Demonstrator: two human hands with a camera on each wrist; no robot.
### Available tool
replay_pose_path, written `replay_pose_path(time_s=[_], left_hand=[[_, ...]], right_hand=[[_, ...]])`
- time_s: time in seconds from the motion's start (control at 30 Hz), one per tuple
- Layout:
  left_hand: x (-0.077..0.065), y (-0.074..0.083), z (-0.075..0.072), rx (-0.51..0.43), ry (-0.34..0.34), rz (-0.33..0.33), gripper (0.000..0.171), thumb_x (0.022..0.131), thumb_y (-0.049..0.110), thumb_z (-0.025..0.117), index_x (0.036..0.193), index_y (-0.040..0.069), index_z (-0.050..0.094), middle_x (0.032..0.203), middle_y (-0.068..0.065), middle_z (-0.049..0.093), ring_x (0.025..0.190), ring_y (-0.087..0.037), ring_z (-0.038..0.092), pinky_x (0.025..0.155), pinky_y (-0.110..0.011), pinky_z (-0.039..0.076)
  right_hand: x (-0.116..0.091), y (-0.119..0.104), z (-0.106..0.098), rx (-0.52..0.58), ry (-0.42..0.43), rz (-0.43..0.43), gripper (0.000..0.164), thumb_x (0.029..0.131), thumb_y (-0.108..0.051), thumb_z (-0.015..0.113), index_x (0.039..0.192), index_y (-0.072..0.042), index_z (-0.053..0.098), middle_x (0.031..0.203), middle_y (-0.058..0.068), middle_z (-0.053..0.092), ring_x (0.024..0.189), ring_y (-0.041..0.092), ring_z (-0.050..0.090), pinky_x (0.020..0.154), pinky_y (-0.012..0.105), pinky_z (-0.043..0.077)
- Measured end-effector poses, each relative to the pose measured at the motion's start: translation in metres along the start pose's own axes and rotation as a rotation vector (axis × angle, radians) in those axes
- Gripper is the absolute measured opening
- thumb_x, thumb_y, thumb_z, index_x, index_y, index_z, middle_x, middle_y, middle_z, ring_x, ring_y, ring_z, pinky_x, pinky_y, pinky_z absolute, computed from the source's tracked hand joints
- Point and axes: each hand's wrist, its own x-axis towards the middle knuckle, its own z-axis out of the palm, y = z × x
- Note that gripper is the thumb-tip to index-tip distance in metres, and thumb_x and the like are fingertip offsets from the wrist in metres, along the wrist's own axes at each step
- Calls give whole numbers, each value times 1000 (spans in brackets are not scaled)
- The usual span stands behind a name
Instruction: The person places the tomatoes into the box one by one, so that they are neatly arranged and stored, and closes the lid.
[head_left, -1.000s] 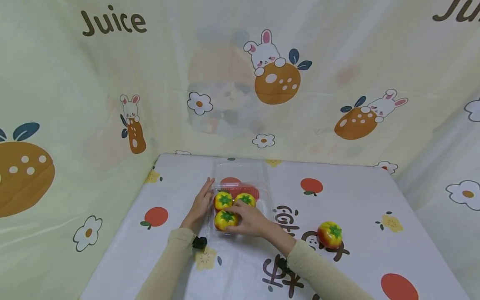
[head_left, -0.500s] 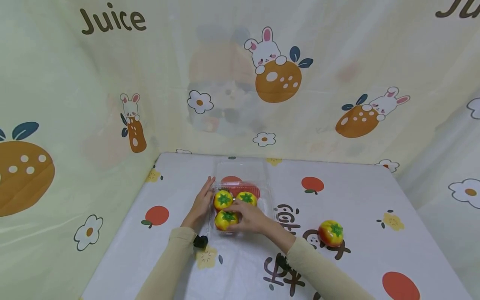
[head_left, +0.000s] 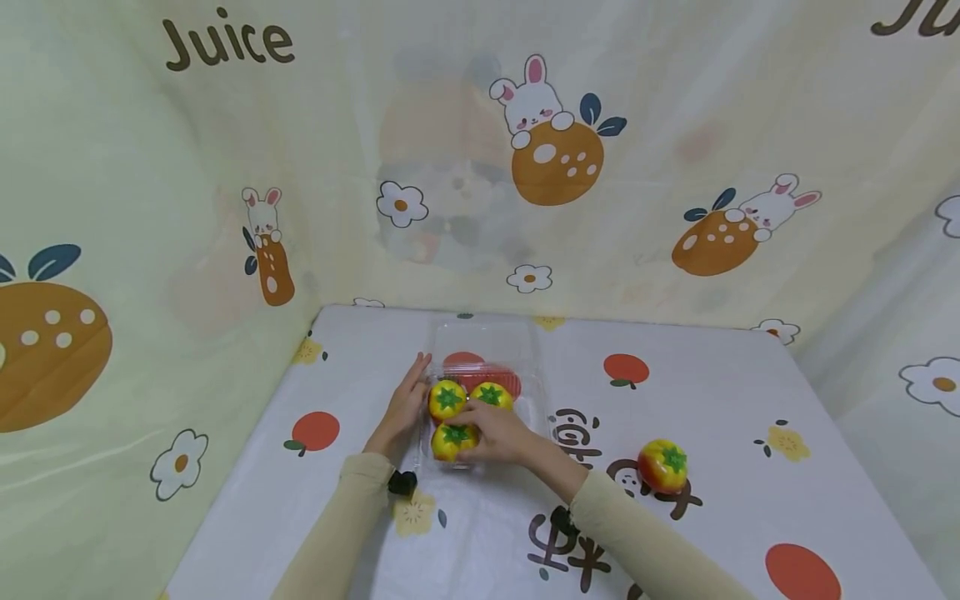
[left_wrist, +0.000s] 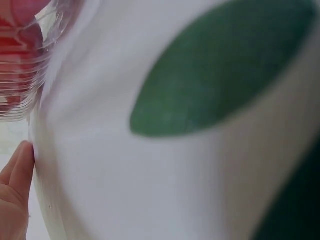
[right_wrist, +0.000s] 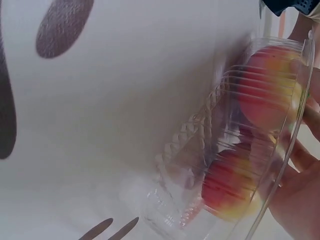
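A clear plastic clamshell box point(head_left: 531, 412) lies on the table, its lid point(head_left: 483, 340) folded back behind it. Inside stand three yellow-and-red toy fruits with green star-shaped tops: a back left fruit point(head_left: 447, 400), a back right fruit point(head_left: 491, 395) and a front left fruit point(head_left: 447, 447). My right hand point(head_left: 501, 433) reaches over the box and holds the front left fruit between thumb and fingers. Through the box wall in the right wrist view, two fruits show, one nearer the top point(right_wrist: 267, 87). My left hand point(head_left: 399, 419) rests along the box's left side, fingers straight.
A fourth such fruit point(head_left: 663, 467) sits alone on the table to the right of the box. The white tablecloth point(head_left: 720, 400) carries printed fruit and lettering. Printed curtains point(head_left: 450, 250) stand behind the table and at both sides.
Hardly anything differs. The view shifts very slightly; both hands, the box and the fruits keep their places, with the right hand still holding the front left fruit.
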Motion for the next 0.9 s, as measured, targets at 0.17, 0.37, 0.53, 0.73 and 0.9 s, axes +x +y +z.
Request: replay_pose_path(time_s=[0.17,0.37,0.53,0.73,0.9], left_hand=[[-2,-2,0,12,-3,0,56,100,14,34,155,10,30,164,-10,14,150,-30,12,119,-54,10],[0,-2,-2,4,-13,2,55,101,14,33,156,13,29,165,-6,13,151,-28,10,120,-52,8],[0,-2,-5,0,-18,18,55,102,15,33,157,15,29,165,-5,12,151,-27,9,120,-52,8],[0,-3,-5,-1,-18,20,54,102,14,34,156,13,29,165,-5,14,151,-26,10,120,-51,9],[0,-3,-3,-3,-22,20,54,102,15,34,156,13,29,165,-6,13,151,-26,10,120,-50,9]], right_hand=[[-2,-1,-3,35,-3,-15,51,86,-37,74,132,-17,65,127,2,61,113,19,57,98,39,48],[-2,-4,-12,51,23,-5,49,88,-36,74,130,-13,64,127,-1,64,112,15,59,101,38,47],[-2,-3,-16,40,21,26,46,88,-37,73,127,-15,66,123,-2,66,109,13,59,99,37,48],[-2,-1,-13,60,14,60,46,88,-38,73,127,-15,66,121,-2,65,106,14,57,99,38,48],[-3,2,-5,60,9,75,52,86,-42,74,130,-17,65,124,2,58,107,16,55,96,38,50]])
